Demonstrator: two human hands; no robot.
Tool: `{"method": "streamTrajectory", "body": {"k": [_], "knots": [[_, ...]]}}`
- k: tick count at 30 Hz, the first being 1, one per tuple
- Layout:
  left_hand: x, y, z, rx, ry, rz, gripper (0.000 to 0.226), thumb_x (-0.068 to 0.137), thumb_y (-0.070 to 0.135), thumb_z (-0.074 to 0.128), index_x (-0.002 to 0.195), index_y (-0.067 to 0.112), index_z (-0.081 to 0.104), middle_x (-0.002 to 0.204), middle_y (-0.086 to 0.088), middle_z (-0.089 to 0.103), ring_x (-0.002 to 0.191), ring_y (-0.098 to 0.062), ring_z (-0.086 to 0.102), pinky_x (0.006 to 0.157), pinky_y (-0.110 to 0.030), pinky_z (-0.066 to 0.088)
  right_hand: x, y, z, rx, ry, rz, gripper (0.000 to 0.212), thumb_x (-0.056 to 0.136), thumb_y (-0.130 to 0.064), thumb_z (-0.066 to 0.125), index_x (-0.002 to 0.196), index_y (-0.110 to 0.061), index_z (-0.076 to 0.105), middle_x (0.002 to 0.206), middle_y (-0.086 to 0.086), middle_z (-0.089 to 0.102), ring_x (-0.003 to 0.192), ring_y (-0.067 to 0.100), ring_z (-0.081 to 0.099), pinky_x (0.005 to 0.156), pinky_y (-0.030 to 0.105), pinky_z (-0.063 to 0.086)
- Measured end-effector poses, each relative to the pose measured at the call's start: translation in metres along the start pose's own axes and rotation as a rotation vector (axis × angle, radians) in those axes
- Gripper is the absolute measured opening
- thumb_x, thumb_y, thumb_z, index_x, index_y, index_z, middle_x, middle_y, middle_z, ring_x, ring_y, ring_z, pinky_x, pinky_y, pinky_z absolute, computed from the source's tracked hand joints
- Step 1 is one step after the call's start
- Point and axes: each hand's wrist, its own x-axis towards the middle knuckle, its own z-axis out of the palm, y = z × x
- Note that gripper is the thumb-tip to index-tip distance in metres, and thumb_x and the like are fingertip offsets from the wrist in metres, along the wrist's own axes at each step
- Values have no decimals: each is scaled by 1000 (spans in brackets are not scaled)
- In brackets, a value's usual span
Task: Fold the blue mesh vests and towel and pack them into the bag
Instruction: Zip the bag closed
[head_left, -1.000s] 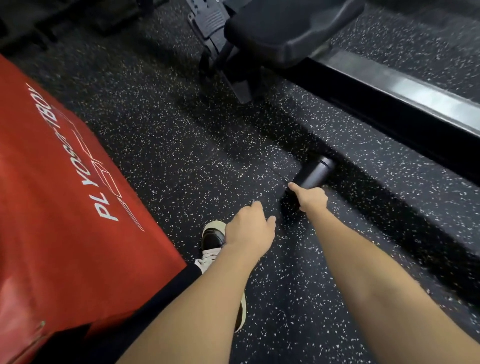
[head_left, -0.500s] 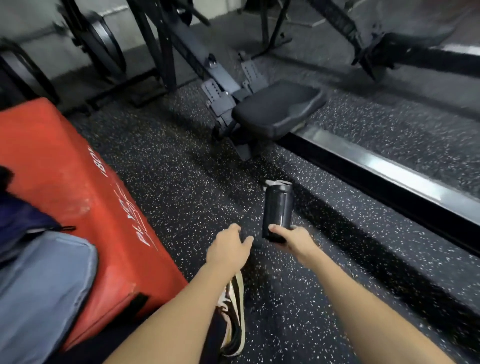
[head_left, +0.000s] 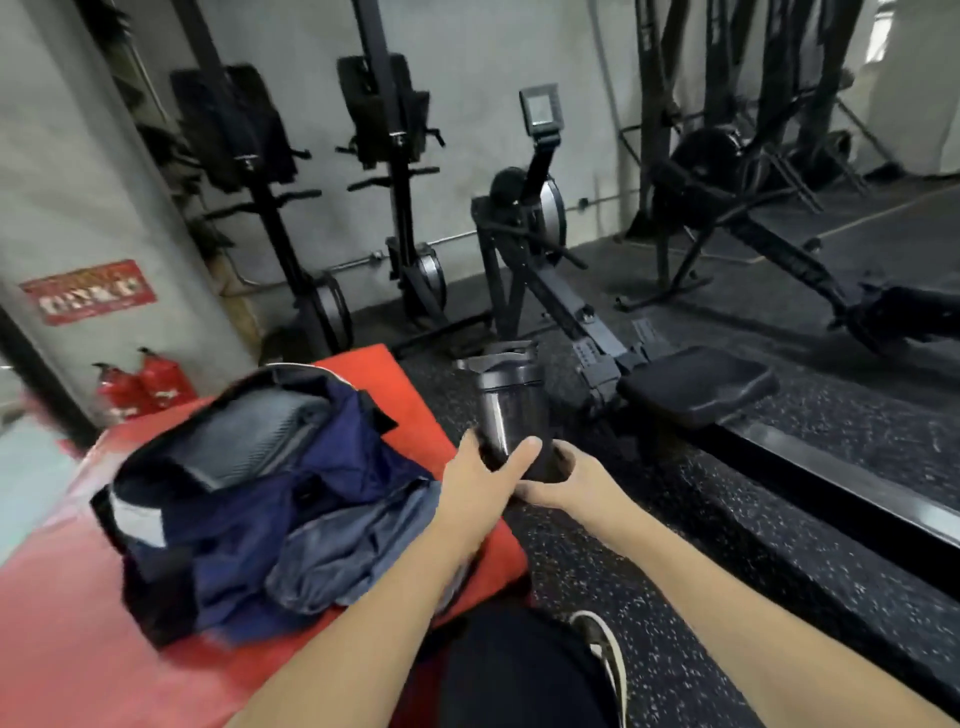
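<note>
A dark shaker bottle (head_left: 506, 395) stands upright in mid-air just right of the red plyo box (head_left: 78, 639). My left hand (head_left: 480, 480) wraps its lower part from the left, and my right hand (head_left: 563, 480) grips its base from the right. On the box lies the open navy bag (head_left: 332, 467), with a folded grey towel (head_left: 254, 436) showing in its mouth. Grey-blue cloth (head_left: 353, 545) spills over the bag's near side. I cannot tell whether that cloth is a mesh vest.
A rowing machine with a black seat (head_left: 696, 384) and long rail (head_left: 841, 499) runs along the right. More rowers stand upright by the back wall (head_left: 400, 218). Two red fire extinguishers (head_left: 140, 384) sit at the left pillar. Speckled rubber floor (head_left: 649, 597) spreads below; my shoe (head_left: 605, 654) is near.
My right hand lifted the bottle from the floor to upright at box height. My left hand came onto it. The view rose, bringing the bag into sight.
</note>
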Motion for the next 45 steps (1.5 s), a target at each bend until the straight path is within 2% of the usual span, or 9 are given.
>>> {"method": "streamTrajectory", "body": {"k": [2,8,14,19,26,30,33,41,45], "knots": [[-10,-4,-33,-65,74,-2,48,77,47,80,115,28,59,101,17,68,86,11,61,62,-3,43,-3,-19,32,-51,-59,-42,50,73,-13,88,112,-24,61,102,-19,70,100,1,66,74,4,46],[-25,-51,-105,-57,182,-59,61,68,38,87,117,33,52,103,21,66,91,14,58,64,-3,44,14,-29,105,-142,-322,-47,73,67,-4,84,129,-18,49,127,-4,62,107,-5,61,82,6,45],[-18,-105,-135,0,182,-85,71,72,30,86,129,25,44,110,12,65,93,-4,63,72,-9,44,38,-10,165,-85,-311,-48,124,38,-43,98,144,-28,35,136,-9,57,121,7,59,107,40,47],[-19,-133,-137,111,45,-94,75,70,41,86,130,27,43,119,9,66,106,-6,62,83,-18,46,41,11,186,-62,-58,-149,108,44,-43,96,137,-40,40,129,-15,60,119,6,60,102,40,50],[2,-127,-173,515,-14,29,59,73,32,82,126,19,60,123,3,52,113,-15,54,101,-29,44,53,-7,186,-200,43,-214,86,64,-26,92,128,-41,37,108,-33,53,95,-21,52,78,0,36],[13,-121,-210,812,138,344,38,78,-1,71,113,14,70,131,-10,50,119,-29,50,103,-43,45,59,-7,177,-214,79,-135,87,66,-32,91,139,-31,43,115,-18,57,107,2,54,88,17,36],[34,-113,-226,989,73,293,34,79,18,76,111,28,72,132,-6,52,122,-30,45,104,-47,39,59,-7,175,-190,88,-119,88,66,-29,91,140,-29,43,112,-19,56,107,3,53,89,18,35],[65,-64,-245,929,-413,37,29,82,21,76,108,32,76,87,15,69,80,-5,56,68,-5,37,46,-6,174,-252,24,-202,90,61,-33,93,134,-37,42,113,-19,62,106,4,59,87,19,42],[73,-16,-275,585,-380,-59,25,88,17,71,106,32,78,95,17,75,98,-5,65,91,-14,43,42,-12,182,-224,2,-281,90,59,-29,94,132,-38,41,112,-28,60,101,-19,54,82,0,37]]}}
